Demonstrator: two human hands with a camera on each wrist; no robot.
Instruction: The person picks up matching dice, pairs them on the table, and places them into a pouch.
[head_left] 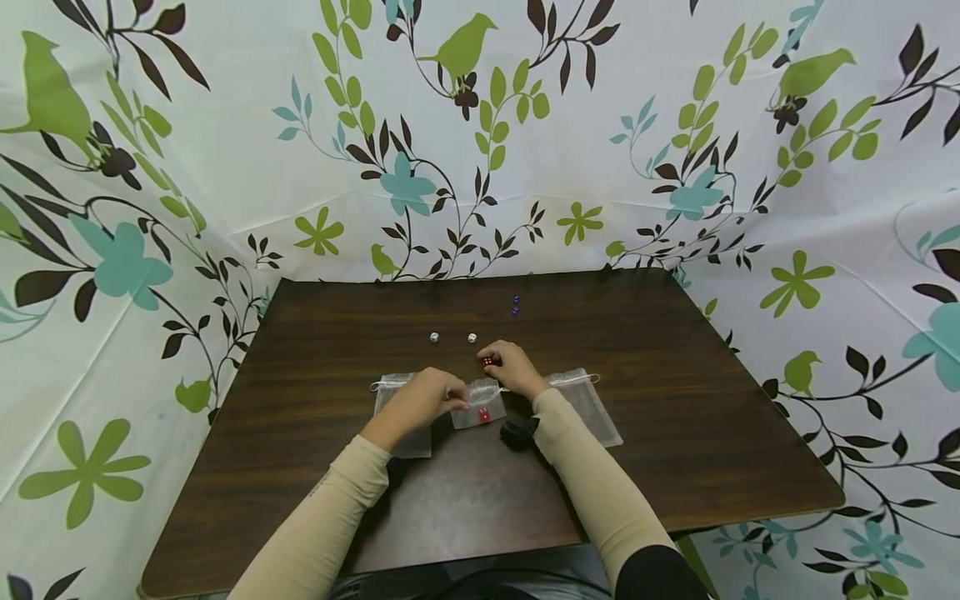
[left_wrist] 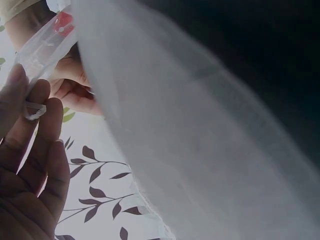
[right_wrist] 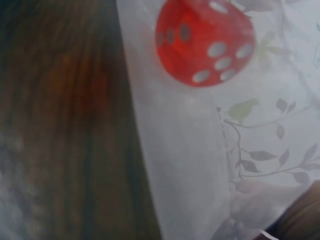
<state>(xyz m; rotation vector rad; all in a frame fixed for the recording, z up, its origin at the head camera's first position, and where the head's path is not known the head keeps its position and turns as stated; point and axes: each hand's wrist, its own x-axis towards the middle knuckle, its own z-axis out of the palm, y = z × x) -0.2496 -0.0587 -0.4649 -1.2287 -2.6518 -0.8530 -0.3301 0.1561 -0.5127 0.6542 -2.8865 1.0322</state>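
My left hand (head_left: 426, 397) pinches the edge of a small white sheer drawstring pouch (head_left: 467, 418) in the middle. A translucent red die (head_left: 483, 414) with white pips lies inside that pouch. In the left wrist view, the pouch (left_wrist: 42, 52) passes between the thumb and fingers of the left hand (left_wrist: 37, 170). Just past the pouch's mouth, my right hand (head_left: 517, 369) holds a second red die (head_left: 487, 362) at its fingertips. The right wrist view shows a red die (right_wrist: 205, 42) close up through the sheer fabric.
Sheer pouches lie flat on either side, one on the left (head_left: 420, 446) partly under the left arm and one on the right (head_left: 592, 408). Farther back are two white dice (head_left: 434, 337) and two blue-purple dice (head_left: 515, 311). The brown table (head_left: 712, 417) meets patterned curtains.
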